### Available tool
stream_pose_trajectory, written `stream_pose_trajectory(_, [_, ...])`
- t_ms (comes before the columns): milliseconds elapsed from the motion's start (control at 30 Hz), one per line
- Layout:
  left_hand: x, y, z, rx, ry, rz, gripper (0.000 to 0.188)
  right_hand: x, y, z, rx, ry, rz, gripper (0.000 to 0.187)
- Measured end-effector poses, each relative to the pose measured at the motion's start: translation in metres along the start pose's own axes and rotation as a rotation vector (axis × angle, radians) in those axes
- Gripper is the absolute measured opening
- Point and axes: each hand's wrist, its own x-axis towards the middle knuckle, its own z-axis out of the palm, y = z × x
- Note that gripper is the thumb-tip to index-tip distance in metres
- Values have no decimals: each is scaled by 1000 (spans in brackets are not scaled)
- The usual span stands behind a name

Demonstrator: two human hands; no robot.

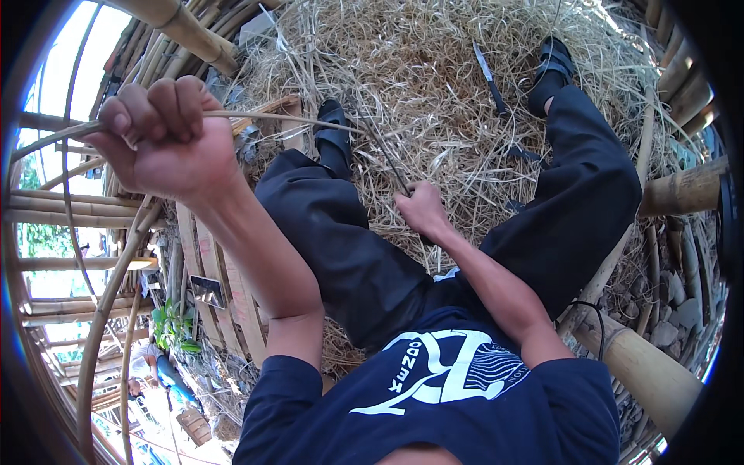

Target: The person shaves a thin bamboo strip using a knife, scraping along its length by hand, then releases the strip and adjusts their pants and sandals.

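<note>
Pale, dry straw (pixel 446 46) covers the ground across the upper and middle part of the frame, the broadest thing in sight. Over it spread the seated person's black trousers (pixel 597 174), knees apart, one leg toward the centre left and the other toward the right. A navy T-shirt (pixel 496 422) with a large white print fills the bottom of the frame. Bamboo poles stand around the edges: a thick pale pole (pixel 643 372) slants through the lower right, and another pole (pixel 182 31) juts in at the upper left. Wooden slats (pixel 209 271) lie left of centre, with a small dark rectangular thing (pixel 208 291) on them (too small to tell what it is). Dark sandals (pixel 333 128) are on both feet, one at upper centre left, one at upper right. The left hand (pixel 167 143), raised large in the upper left, has its fingers curled down around a long, thin tan strip (pixel 279 117), which runs from the left edge through the grip to the upper centre. The right hand (pixel 422 209), near the middle, is closed around a thin dark rod (pixel 384 147) that points up toward the strip's end; whether it is a blade or a stick I cannot tell, nor whether the two touch. A narrow knife (pixel 488 77) with a black handle lies on the straw at the upper right.
</note>
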Motion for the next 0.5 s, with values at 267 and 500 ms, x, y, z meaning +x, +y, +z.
stream_pose_trajectory(267, [3, 48, 16, -311, -138, -9, 41, 3, 8, -5, -89, -89, 56, 33])
stream_pose_trajectory(500, [-6, 7, -4, 21, 51, 49, 48, -15, -31, -17, 8, -25, -111, 31])
